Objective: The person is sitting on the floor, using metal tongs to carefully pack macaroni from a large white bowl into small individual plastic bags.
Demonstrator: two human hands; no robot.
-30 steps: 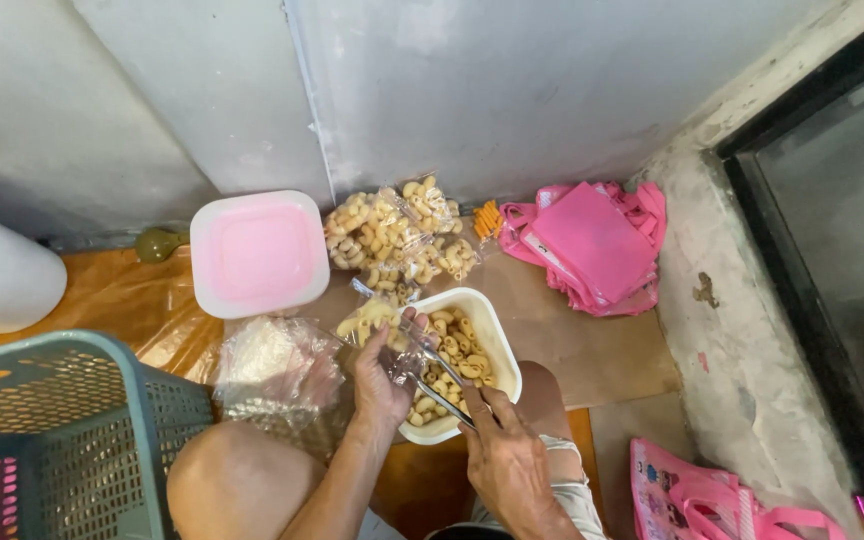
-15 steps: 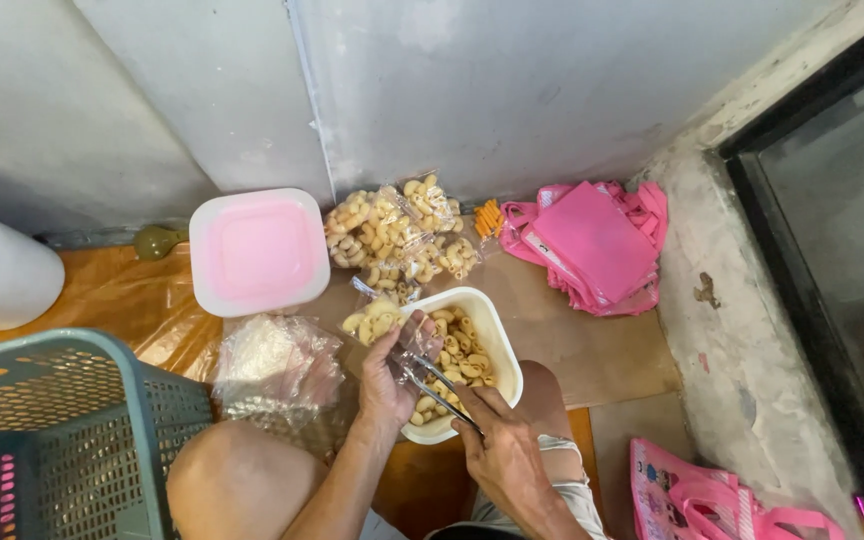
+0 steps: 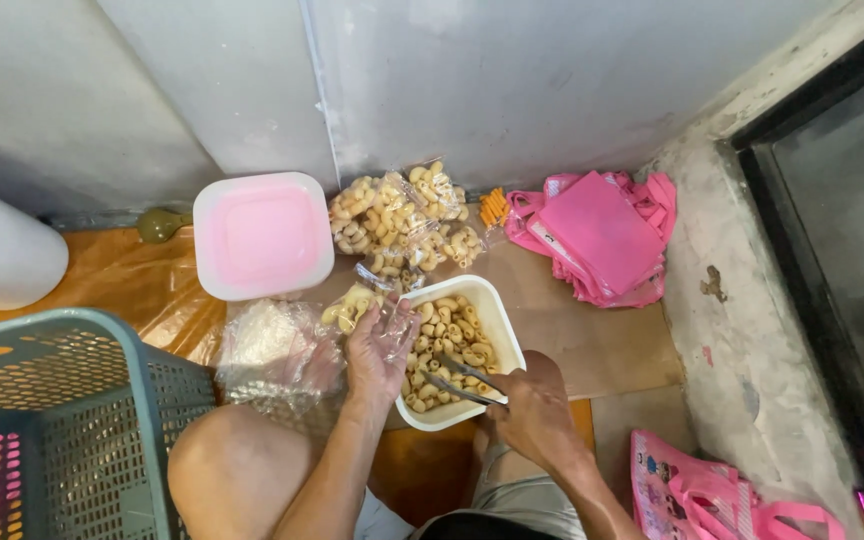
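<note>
Left hand (image 3: pixel 377 352) pinches a clear bag (image 3: pixel 392 325) over the tub (image 3: pixel 500 330); right hand (image 3: pixel 535 412) grips tongs (image 3: pixel 457 382) in the snacks (image 3: pixel 447 335).

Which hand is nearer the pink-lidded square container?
Left. The left hand, holding a clear bag, is just below-right of the pink-lidded container; the right hand, gripping tongs, sits farther right.

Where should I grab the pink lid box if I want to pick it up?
Probably by its two opposite side edges, coming down from above with both hands. The pink-lidded box sits flat on the floor, wide and square with rounded corners, so one hand likely can't span it. Its left and near edges look free; packed snack bags crowd the right side.
</note>
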